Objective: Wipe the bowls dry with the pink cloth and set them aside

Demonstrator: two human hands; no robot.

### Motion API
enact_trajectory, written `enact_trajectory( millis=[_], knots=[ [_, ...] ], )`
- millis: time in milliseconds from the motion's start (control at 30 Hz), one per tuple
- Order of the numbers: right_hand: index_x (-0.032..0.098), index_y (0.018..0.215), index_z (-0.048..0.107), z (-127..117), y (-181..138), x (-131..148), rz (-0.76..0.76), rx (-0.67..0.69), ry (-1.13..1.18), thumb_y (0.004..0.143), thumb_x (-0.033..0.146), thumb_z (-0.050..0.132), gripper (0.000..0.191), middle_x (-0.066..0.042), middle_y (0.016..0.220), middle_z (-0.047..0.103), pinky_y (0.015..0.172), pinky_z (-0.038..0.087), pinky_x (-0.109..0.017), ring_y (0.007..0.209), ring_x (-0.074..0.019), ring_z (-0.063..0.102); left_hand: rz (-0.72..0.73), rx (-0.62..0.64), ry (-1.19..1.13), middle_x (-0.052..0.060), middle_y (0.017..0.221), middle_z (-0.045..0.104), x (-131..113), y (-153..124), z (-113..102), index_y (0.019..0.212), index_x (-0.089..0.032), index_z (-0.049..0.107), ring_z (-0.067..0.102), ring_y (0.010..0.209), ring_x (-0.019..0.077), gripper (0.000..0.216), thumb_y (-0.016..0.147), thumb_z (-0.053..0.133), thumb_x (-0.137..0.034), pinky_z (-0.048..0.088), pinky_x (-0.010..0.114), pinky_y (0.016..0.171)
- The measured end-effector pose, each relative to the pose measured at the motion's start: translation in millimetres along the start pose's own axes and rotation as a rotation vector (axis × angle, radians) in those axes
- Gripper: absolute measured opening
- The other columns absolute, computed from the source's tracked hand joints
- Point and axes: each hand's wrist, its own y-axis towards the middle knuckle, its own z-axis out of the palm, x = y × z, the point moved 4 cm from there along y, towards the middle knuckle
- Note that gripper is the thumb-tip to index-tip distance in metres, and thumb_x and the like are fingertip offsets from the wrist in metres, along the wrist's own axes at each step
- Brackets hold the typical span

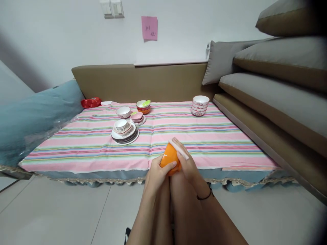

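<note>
Just above my knees, my left hand [158, 170] grips an orange bowl [169, 156], its thumb lying across the surface. The bowl is tilted on its side. My right hand [188, 166] is on the other side of it, its fingers closed around a folded white cloth or tissue [178, 149] pressed to the bowl's rim. A dark band circles the right wrist. Part of the bowl is hidden behind the fingers.
A striped cloth [168, 126] covers the low seat ahead. On it are stacked plates [125, 137], pink dishes [137, 116], a white bowl [123, 112], nested bowls [143, 108] and stacked patterned bowls [199, 106]. Piled cushions [276, 88] border the right; a blue bolster [53, 105] lies left.
</note>
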Motion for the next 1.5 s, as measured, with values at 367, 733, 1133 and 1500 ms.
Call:
enact_trajectory(
  millis=[367, 733, 1133, 1500],
  knots=[
    [0.034, 0.146, 0.033, -0.7, 95.0, -24.0, -0.053, 0.055, -0.012, 0.099, 0.037, 0.029, 0.047, 0.007, 0.159, 0.02, 0.122, 0.011, -0.046, 0.148, -0.0195, 0.013, 0.142, 0.057, 0.05, -0.003, 0.059, 0.049, -35.8, 104.1, -2.8, 0.068, -0.014, 0.055, 0.041, 0.055, 0.0099, 0.023, 0.067, 0.068, -0.033, 0.033, 0.021, 0.051],
    [0.037, 0.137, 0.048, 29.0, 194.8, -125.0, 0.03, -0.004, 0.016, 0.098, 0.043, 0.03, 0.043, 0.008, 0.151, 0.038, 0.122, 0.01, -0.045, 0.144, -0.0186, 0.024, 0.103, -0.036, -0.091, -0.003, 0.058, 0.046, 17.7, 229.3, -18.7, 0.063, -0.015, 0.051, 0.039, 0.055, 0.0098, 0.026, 0.063, 0.071, -0.033, 0.031, 0.021, 0.052],
    [0.034, 0.137, 0.048, 45.4, 169.3, -144.5, 0.121, 0.08, 0.219, 0.097, 0.044, 0.035, 0.044, 0.007, 0.154, 0.031, 0.123, 0.008, -0.046, 0.147, -0.0204, 0.017, -0.003, -0.193, -0.259, -0.002, 0.058, 0.049, 46.3, 216.8, -44.3, 0.061, -0.013, 0.06, 0.04, 0.056, 0.0106, 0.03, 0.057, 0.078, -0.036, 0.034, 0.023, 0.053],
    [0.022, 0.089, 0.07, 53.7, 166.4, -190.2, 0.611, -0.362, 0.883, 0.088, 0.059, 0.039, 0.048, -0.003, 0.078, 0.075, 0.08, 0.057, -0.042, 0.081, -0.0256, 0.07, 0.021, -0.062, -0.352, -0.004, 0.05, 0.036, 36.4, 217.0, -27.3, 0.048, -0.014, 0.05, 0.029, 0.051, 0.0074, 0.032, 0.054, 0.077, -0.032, 0.023, 0.023, 0.05]
  ],
)
